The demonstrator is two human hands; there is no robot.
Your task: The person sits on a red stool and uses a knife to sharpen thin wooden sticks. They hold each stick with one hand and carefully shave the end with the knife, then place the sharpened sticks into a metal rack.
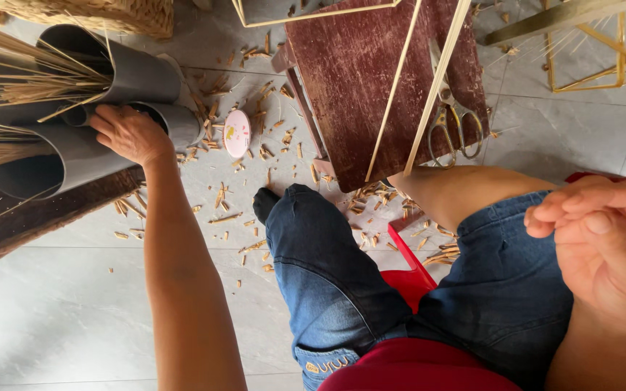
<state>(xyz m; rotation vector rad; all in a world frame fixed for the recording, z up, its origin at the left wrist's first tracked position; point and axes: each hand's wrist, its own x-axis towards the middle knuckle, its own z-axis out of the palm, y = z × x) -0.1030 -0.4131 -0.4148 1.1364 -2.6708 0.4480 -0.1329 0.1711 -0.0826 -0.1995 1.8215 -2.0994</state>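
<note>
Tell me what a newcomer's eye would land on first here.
The left hand reaching into grey tubes stuffed with thin straw sticks, at upper left. Then the dark red wooden board up top, with scissors on it, and cut bits littering the grey floor.

left hand (130, 134) outstretched, fingers curled | right hand (603, 232) near, loosely cupped

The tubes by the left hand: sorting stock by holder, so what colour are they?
Plain grey tubes, left hand on one; head view.

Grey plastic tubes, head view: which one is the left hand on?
The left hand rests on the small middle grey plastic tube, at its open mouth, between two larger tubes.
</note>
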